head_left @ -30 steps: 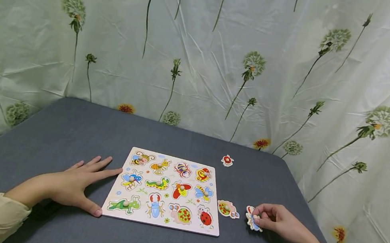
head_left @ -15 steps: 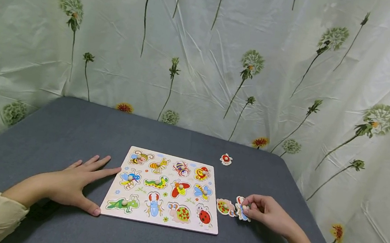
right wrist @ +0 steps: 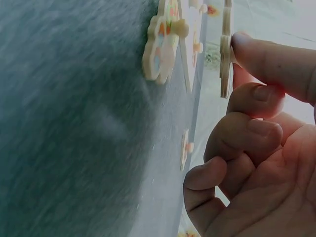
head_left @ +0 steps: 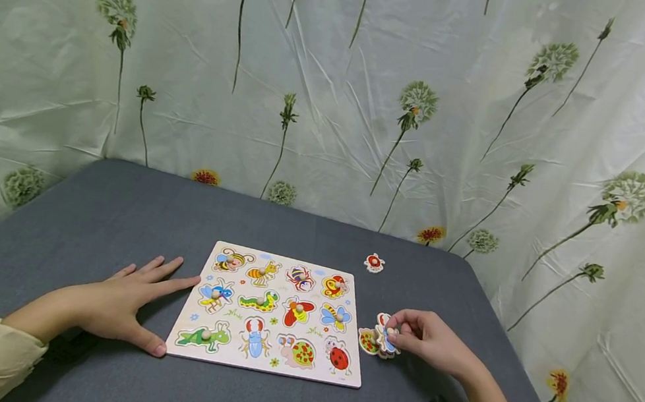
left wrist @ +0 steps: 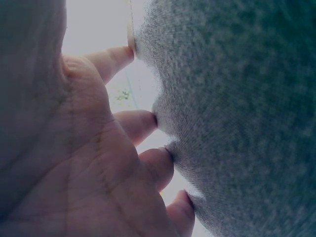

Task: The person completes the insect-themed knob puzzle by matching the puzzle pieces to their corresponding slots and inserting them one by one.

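A wooden peg puzzle board (head_left: 227, 356) with insect pictures lies on the table. My left hand (head_left: 119, 307) rests beside it with fingers spread, index fingertip and thumb tip at its left edge. Right of the board, my right hand (head_left: 431, 346) pinches a red-and-blue puzzle piece (head_left: 388, 346) by its knob. In the right wrist view that held piece (right wrist: 225, 54) is lifted above the table, standing apart from the snail puzzle piece (right wrist: 157, 49). From the head view it partly covers the snail piece (head_left: 367, 341), which lies close to the board's right edge.
A small ladybug puzzle piece (head_left: 374, 262) lies beyond the board's back right corner. Pieces with knobs fill most of the board's shapes; the beetle (head_left: 255, 339), snail (head_left: 302, 354) and ladybug (head_left: 339, 359) pictures show no knobs. A dandelion-print curtain (head_left: 334, 96) hangs behind the table.
My right hand has carried the red-and-blue puzzle piece leftward from beside the snail piece to over it. My left hand has stayed at the board's edge.
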Demonstrator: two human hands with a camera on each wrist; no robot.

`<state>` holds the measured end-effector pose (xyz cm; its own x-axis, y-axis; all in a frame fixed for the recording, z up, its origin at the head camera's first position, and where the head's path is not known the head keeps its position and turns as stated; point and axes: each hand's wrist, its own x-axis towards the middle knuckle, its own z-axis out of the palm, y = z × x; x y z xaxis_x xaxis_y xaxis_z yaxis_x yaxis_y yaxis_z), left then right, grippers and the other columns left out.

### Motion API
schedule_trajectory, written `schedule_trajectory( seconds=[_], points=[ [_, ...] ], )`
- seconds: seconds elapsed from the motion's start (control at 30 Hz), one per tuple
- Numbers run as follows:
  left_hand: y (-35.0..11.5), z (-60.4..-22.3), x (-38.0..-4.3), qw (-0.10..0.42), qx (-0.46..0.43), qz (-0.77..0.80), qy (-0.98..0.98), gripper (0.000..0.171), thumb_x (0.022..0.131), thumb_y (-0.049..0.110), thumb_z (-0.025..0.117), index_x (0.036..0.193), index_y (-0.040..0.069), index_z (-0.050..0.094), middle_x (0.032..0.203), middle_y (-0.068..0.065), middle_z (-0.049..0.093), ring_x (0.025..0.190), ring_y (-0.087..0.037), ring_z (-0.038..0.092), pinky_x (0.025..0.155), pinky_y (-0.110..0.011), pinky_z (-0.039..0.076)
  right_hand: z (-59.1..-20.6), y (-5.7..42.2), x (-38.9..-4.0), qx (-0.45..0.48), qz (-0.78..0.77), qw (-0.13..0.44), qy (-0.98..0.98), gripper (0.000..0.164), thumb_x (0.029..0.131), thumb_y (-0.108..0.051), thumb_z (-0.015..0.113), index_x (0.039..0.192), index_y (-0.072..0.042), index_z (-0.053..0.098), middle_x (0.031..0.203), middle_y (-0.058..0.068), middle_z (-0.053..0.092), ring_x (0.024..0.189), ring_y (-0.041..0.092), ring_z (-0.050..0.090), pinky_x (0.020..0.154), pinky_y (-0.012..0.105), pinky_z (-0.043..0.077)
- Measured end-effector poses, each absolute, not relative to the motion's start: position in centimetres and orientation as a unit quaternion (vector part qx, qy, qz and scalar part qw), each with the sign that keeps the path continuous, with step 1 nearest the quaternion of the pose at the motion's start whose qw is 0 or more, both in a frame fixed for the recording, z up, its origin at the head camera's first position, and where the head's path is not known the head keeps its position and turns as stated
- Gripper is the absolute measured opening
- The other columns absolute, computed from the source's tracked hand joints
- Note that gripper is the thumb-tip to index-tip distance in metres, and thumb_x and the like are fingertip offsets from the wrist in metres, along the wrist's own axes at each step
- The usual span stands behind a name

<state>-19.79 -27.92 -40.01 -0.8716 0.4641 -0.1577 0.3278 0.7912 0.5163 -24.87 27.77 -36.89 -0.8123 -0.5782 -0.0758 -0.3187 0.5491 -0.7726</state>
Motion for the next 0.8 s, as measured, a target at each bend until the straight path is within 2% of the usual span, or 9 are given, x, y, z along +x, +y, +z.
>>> schedule_trajectory(
  seconds=[0.33, 0.63, 0.8],
  points=[
    [-27.9, -39.9, -19.7, 0.142, 0.207, 0.247, 0.936, 0.116, 0.076, 0.064, 0.090, 0.170, 0.025, 0.034, 0.177, -0.033, 0.010, 0.158, -0.068, 0.003, 0.114, -0.089, 0.002, -36.6, 25.4, -25.5, -0.276, -0.391, 0.175, 0.860, 0.020, 0.104, -0.014, 0.070, 0.114, 0.004, 0.069, 0.073, -0.006, 0.045, 0.061, 0.001, 0.039, 0.054, 0.024, 0.035],
    [-27.9, -40.0, -19.7, 0.144, 0.208, 0.249, 0.935, 0.116, 0.076, 0.063, 0.090, 0.170, 0.025, 0.034, 0.177, -0.033, 0.010, 0.158, -0.068, 0.002, 0.115, -0.089, 0.002, -36.6, 23.2, -25.8, -0.284, -0.396, 0.199, 0.850, 0.020, 0.104, -0.015, 0.070, 0.115, 0.002, 0.069, 0.071, -0.006, 0.047, 0.060, 0.002, 0.046, 0.055, 0.020, 0.043],
    [-27.9, -40.0, -19.7, 0.137, 0.213, 0.247, 0.935, 0.116, 0.076, 0.064, 0.090, 0.170, 0.025, 0.034, 0.177, -0.033, 0.011, 0.158, -0.068, 0.003, 0.114, -0.089, 0.003, -36.5, 22.1, -26.0, -0.295, -0.386, 0.197, 0.851, 0.018, 0.104, -0.016, 0.071, 0.112, -0.001, 0.071, 0.073, -0.006, 0.046, 0.061, 0.002, 0.043, 0.057, 0.020, 0.039]
  ],
)
